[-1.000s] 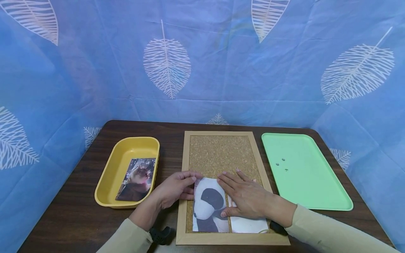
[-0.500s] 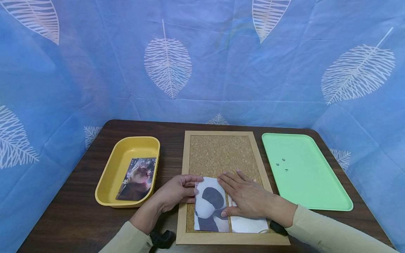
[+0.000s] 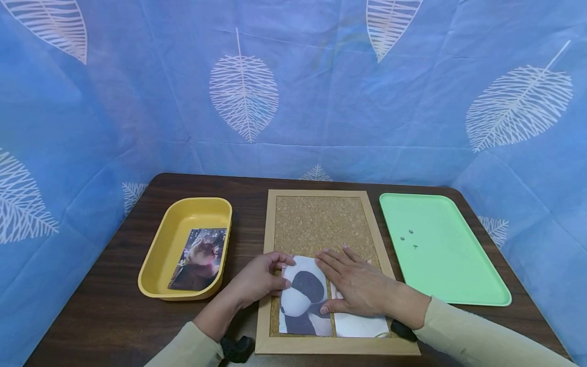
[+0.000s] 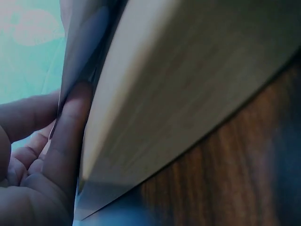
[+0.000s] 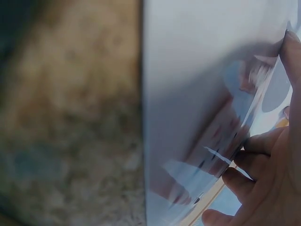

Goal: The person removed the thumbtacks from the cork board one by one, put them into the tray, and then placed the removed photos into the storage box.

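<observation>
A photo print of a black-and-white panda (image 3: 298, 306) lies on the lower left of a cork board (image 3: 321, 221). My left hand (image 3: 257, 283) pinches its left edge between thumb and fingers; in the left wrist view the sheet's edge (image 4: 77, 42) stands between them, beside the wooden frame (image 4: 141, 94). My right hand (image 3: 362, 290) rests with spread, straight fingers across the panda photo's right edge and a second, mostly white photo (image 3: 359, 326). It hides much of that second photo. In the right wrist view its glossy surface (image 5: 178, 117) lies beneath the fingers.
Left of the board stands a yellow tray (image 3: 149, 262) holding another photo (image 3: 199, 260). A flat green tray (image 3: 458, 255) lies to the right, with a few small pins (image 3: 410, 232) on it. A leaf-patterned blue cloth (image 3: 293, 92) hangs behind the dark wooden table (image 3: 105, 306).
The left thumb has slid down along the panda photo's left edge onto its face. That edge shifted slightly right, then back left. The right hand has stayed in place.
</observation>
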Demonstrator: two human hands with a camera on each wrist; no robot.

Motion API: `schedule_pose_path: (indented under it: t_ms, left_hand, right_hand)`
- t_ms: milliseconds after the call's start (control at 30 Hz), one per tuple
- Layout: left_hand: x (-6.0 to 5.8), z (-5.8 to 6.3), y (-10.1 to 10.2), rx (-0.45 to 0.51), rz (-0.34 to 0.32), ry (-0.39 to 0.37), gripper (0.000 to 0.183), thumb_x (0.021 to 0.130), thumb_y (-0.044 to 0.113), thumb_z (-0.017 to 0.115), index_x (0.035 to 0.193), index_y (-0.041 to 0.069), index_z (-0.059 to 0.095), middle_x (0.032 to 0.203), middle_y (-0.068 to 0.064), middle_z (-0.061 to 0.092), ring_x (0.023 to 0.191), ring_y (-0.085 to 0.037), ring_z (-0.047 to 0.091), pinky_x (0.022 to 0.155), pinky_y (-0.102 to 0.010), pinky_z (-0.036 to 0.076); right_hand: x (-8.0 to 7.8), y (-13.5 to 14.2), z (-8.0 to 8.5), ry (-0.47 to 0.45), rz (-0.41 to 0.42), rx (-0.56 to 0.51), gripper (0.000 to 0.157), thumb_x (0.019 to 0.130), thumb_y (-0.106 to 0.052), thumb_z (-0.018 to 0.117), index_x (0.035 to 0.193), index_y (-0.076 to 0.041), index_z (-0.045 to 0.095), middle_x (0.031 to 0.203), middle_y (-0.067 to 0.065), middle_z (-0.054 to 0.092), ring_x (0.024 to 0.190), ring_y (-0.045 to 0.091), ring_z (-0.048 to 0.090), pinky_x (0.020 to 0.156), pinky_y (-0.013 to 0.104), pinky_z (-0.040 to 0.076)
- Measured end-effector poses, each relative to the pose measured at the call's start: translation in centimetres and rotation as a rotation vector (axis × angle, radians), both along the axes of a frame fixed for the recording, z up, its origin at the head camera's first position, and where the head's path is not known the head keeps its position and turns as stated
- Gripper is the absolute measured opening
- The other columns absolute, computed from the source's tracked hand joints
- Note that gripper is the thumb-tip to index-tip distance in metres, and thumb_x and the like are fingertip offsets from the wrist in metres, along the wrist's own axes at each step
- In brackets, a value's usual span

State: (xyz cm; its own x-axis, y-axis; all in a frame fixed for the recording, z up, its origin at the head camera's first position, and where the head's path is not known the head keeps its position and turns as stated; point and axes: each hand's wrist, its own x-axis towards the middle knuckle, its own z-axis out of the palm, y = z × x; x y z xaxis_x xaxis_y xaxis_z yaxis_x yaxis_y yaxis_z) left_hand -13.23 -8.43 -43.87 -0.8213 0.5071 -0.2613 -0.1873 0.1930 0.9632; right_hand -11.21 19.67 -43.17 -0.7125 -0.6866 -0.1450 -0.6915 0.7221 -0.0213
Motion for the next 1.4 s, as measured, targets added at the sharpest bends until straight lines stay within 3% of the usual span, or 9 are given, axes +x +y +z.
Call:
schedule_pose_path:
  t_ms: [167, 367, 867, 1400]
  left_hand:
    - [-0.2, 0.0, -0.1, -0.046, 0.036, 0.047, 0.039, 0.091, -0.009, 0.074, 0.127, 0.004, 0.068, 0.116, -0.013, 0.065, 0.087, -0.018, 0.068, 0.069, -0.034, 0.064]
    - [-0.8, 0.0, -0.6, -0.072, 0.084, 0.036, 0.039, 0.093, -0.008, 0.073, 0.128, 0.008, 0.068, 0.118, -0.014, 0.064, 0.091, -0.021, 0.068, 0.07, -0.035, 0.064]
    - [-2.0, -0.7, -1.1, 0.033, 0.202, -0.049, 0.036, 0.094, -0.007, 0.072, 0.127, 0.005, 0.067, 0.113, -0.01, 0.062, 0.085, -0.017, 0.063, 0.063, -0.03, 0.06]
    - [-2.3, 0.0, -1.8, 0.05, 0.187, -0.053, 0.035, 0.097, -0.002, 0.072, 0.131, 0.003, 0.064, 0.121, -0.011, 0.06, 0.088, -0.017, 0.061, 0.067, -0.031, 0.06]
  right_hand:
    - [0.0, 0.1, 0.1, 0.003, -0.001, 0.008, 0.104, 0.096, -0.084, 0.037, 0.165, -0.007, 0.036, 0.171, 0.013, 0.036, 0.159, 0.031, 0.033, 0.128, 0.06, 0.025]
    - [0.1, 0.4, 0.5, 0.016, -0.008, 0.009, 0.103, 0.096, -0.083, 0.038, 0.165, -0.006, 0.035, 0.17, 0.014, 0.037, 0.158, 0.033, 0.034, 0.127, 0.06, 0.027]
    - [0.5, 1.8, 0.8, 0.007, -0.001, -0.018, 0.101, 0.097, -0.081, 0.041, 0.163, -0.004, 0.038, 0.169, 0.016, 0.038, 0.156, 0.036, 0.037, 0.124, 0.06, 0.032]
    - [1.1, 2.2, 0.8, -0.005, -0.011, 0.013, 0.105, 0.095, -0.085, 0.037, 0.163, -0.004, 0.038, 0.17, 0.015, 0.036, 0.158, 0.036, 0.034, 0.123, 0.059, 0.035]
